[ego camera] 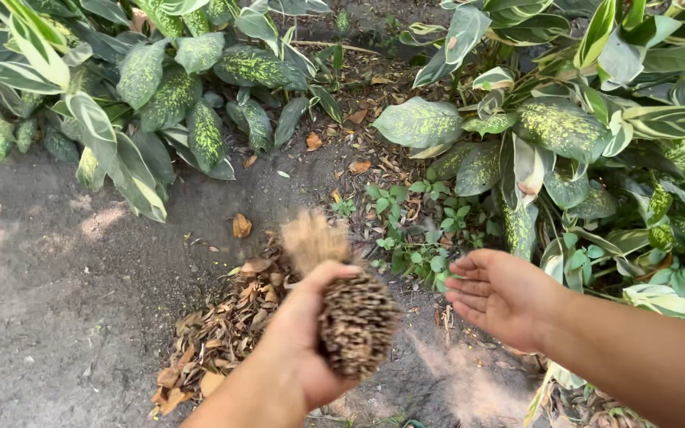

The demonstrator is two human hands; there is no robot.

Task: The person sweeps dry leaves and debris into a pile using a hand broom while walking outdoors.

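My left hand (299, 341) grips a bundle broom of thin brown sticks (356, 321), its cut butt end facing the camera. The broom's bristle tips (311, 238) point away toward the ground and look blurred. My right hand (501, 295) is held open, palm turned toward the broom, fingers spread, a short gap to the right of the bundle and not touching it. A heap of dry brown leaves (223, 325) lies on the soil just left of my left hand.
Bare dark soil (57, 277) spreads to the left. Variegated green-leaved plants stand at the back left (160, 87) and fill the right side (580, 135). Small green weeds (426, 230) grow beyond the broom. Scattered dry leaves lie on the path.
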